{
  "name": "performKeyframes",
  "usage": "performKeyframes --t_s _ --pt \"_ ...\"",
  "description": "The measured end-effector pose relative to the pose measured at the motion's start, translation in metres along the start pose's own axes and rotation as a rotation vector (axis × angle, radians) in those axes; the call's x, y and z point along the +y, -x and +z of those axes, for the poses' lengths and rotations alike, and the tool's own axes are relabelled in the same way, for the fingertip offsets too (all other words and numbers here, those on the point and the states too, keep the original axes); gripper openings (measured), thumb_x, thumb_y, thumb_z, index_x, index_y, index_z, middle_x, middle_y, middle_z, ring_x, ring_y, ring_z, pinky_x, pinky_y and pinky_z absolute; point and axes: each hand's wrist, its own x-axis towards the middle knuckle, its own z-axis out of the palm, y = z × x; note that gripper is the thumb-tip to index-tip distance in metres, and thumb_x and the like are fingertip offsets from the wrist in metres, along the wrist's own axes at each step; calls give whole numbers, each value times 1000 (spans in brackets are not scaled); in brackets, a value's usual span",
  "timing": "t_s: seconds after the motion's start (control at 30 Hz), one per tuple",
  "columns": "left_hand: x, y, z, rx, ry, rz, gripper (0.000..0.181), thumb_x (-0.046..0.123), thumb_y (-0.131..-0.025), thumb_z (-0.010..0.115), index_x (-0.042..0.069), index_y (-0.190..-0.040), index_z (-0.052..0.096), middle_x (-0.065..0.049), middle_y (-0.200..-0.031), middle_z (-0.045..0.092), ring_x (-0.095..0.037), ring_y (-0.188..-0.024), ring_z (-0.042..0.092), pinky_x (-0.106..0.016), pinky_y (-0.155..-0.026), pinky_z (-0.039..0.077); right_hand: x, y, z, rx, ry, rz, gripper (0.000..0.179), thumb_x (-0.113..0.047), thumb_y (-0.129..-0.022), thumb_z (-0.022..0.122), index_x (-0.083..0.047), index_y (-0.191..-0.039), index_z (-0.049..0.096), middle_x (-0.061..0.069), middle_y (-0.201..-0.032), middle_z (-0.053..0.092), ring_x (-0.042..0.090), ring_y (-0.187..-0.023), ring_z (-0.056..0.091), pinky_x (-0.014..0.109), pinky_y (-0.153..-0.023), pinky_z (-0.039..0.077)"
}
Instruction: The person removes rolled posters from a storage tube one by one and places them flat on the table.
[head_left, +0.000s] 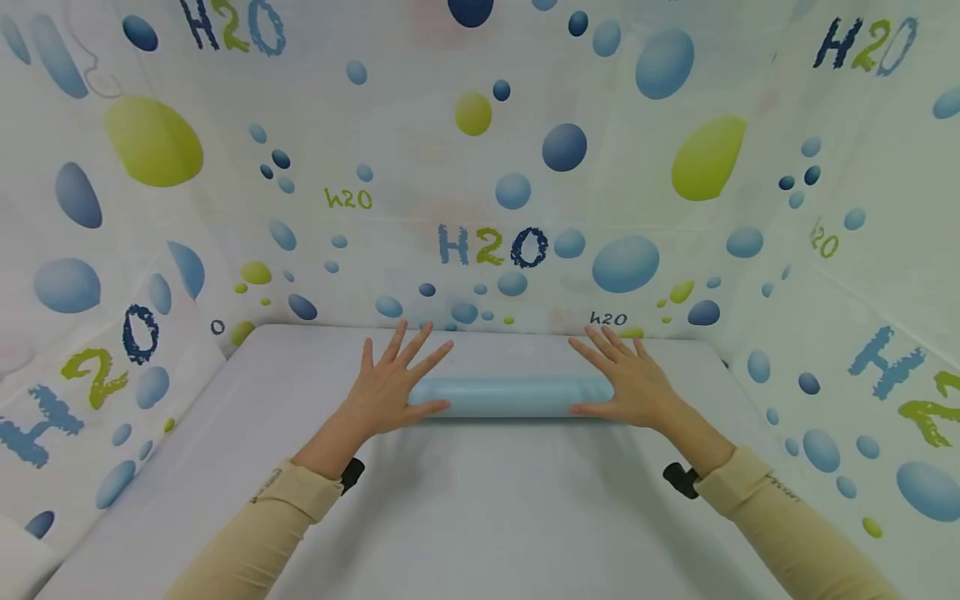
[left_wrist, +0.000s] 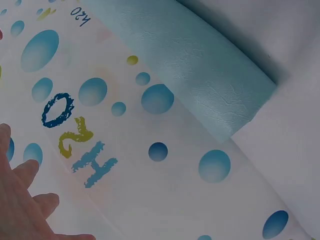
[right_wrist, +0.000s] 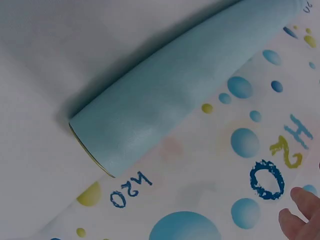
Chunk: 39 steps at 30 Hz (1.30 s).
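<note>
A light blue roll [head_left: 513,397] with a smooth, slightly creased surface lies crosswise on the white table. My left hand [head_left: 390,383], fingers spread and straight, is at the roll's left end in the head view. At its right end my right hand [head_left: 633,379] is spread the same way. Neither hand grips anything; whether they touch the roll cannot be told from the head view. The left wrist view shows the wrinkled end of the roll [left_wrist: 195,65], well apart from the fingers. In the right wrist view the roll [right_wrist: 150,105] shows a thin gold-coloured edge.
A white tabletop [head_left: 480,508] stretches in front of the roll. Behind and at both sides hangs a white curtain [head_left: 405,167] printed with blue and green drops and H2O lettering. Dark straps [head_left: 681,480] sit at both wrists.
</note>
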Motion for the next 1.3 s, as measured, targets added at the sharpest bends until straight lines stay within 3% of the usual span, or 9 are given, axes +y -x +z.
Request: performKeyframes --t_s 0.37,0.8,0.93,1.17,1.3 --pt "-2 -2 11 10 40 -21 74 67 -74 36 33 -136 12 2 -142 2 -29 -127 -9 -63 -89 8 5 -5 14 -3 -30 30 91 -76 -63 40 -25 -135 22 10 -139 21 28 -126 14 58 -93 11" --pt "-3 -3 22 2 81 -5 73 64 -76 39 31 -136 13 0 -142 6 -31 -127 1 -62 -90 6 9 -9 20 -48 -77 31 88 -72 -64 44 -24 -135 23 11 -138 21 30 -126 15 56 -94 12" --pt "-4 -2 26 0 98 -8 73 63 -76 39 32 -136 13 1 -142 6 -31 -127 4 -61 -91 9 9 -10 21 -64 -118 46 88 -71 -65 45 -24 -135 23 11 -138 20 29 -126 16 54 -95 14" --pt "-5 -3 33 3 115 4 72 60 -77 42 30 -136 15 -2 -142 10 -34 -126 10 -60 -90 14 13 -11 28 -99 -159 79 88 -73 -64 44 -26 -135 22 8 -139 18 30 -126 16 54 -86 31" --pt "-5 -4 37 1 120 8 72 59 -77 43 29 -136 16 -3 -141 12 -35 -125 13 -60 -90 16 15 -12 34 -111 -185 89 88 -73 -63 44 -28 -135 21 8 -139 19 30 -125 18 55 -86 30"
